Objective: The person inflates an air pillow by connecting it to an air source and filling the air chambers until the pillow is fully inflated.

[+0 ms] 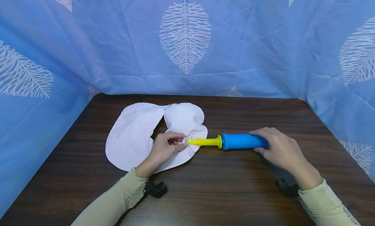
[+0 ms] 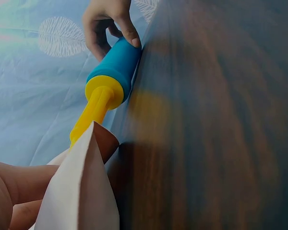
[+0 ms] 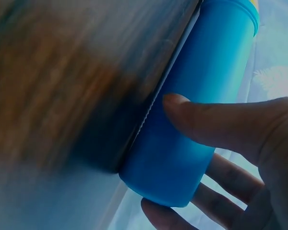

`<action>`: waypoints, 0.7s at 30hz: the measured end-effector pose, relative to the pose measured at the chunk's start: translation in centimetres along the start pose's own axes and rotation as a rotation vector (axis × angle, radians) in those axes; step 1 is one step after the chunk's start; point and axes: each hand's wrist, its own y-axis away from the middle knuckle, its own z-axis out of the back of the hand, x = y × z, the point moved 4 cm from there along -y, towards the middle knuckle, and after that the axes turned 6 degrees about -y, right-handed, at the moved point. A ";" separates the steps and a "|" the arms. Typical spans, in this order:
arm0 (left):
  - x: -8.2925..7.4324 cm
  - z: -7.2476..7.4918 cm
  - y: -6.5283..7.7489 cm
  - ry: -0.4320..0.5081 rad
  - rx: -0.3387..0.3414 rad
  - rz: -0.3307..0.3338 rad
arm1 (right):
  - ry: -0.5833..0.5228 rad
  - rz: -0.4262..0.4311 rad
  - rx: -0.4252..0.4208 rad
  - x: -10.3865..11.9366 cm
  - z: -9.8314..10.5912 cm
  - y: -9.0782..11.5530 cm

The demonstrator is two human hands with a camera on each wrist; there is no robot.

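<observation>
A flat white balloon [image 1: 129, 135] with rounded lobes lies on the table, creased near its right side. My left hand [image 1: 164, 149] pinches the creased part between thumb and fingers, right at the yellow nozzle [image 1: 206, 141] of a hand pump. Whether the nozzle's tip is inside the balloon is hidden. The pump's blue barrel [image 1: 243, 141] lies along the table to the right, and my right hand [image 1: 279, 148] grips its far end. In the right wrist view, the thumb [image 3: 206, 120] lies across the barrel, with fingers on its other side. A raised balloon fold [image 2: 77, 187] shows in the left wrist view.
The dark wooden table [image 1: 219, 193] has its far edge against a blue curtain [image 1: 123, 40] with white leaf prints, which also hangs at both sides. A black wrist device [image 1: 156, 189] sits at the left sleeve, another [image 1: 287, 187] at the right.
</observation>
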 end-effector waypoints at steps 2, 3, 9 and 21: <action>0.0 -0.1 0.0 0.002 0.000 0.001 | 0.000 -0.017 0.009 -0.3 0.1 0.0; 0.0 -0.1 0.0 0.005 0.001 0.005 | -0.001 -0.026 0.013 -0.5 0.1 0.0; 0.1 -0.1 0.0 0.016 0.004 0.023 | -0.011 -0.114 0.051 -2.7 0.6 0.2; 0.2 -0.2 0.0 0.021 0.010 0.021 | -0.028 -0.275 0.014 -7.8 2.0 1.3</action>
